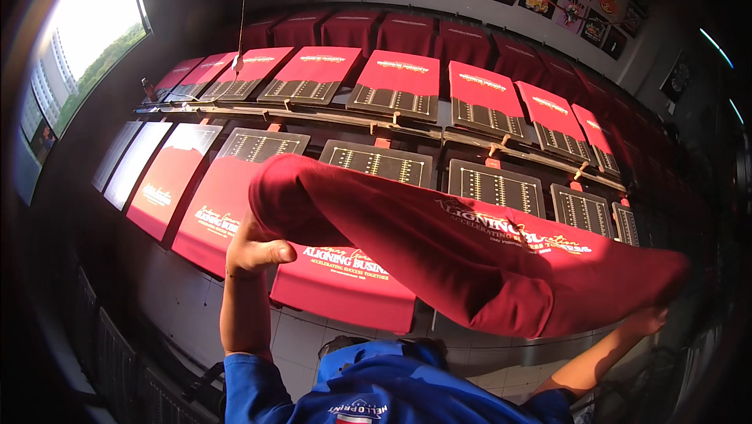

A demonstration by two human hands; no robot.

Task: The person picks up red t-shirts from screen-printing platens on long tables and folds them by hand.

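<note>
A dark red T-shirt [501, 283] with white and yellow lettering is stretched in the air between my two hands, bunched into a long fold. My left hand [254, 250] grips its left end; the thumb shows and the fingers are mostly behind the cloth. At the far right, my right hand [648, 321] holds the other end, its fingers partly hidden by fabric. Below the raised cloth, a printed red shirt [345, 299] lies over a board nearest me. Just behind the shirt I hold is a black board [376, 162] with ruler-like marks.
Several boards dressed in red shirts [395, 72] line the far side of a metal rail [313, 117]. More marked boards, such as one black board [495, 185], stand on the near side. A cord [244, 9] hangs down at the back. A bright window [94, 25] is at left.
</note>
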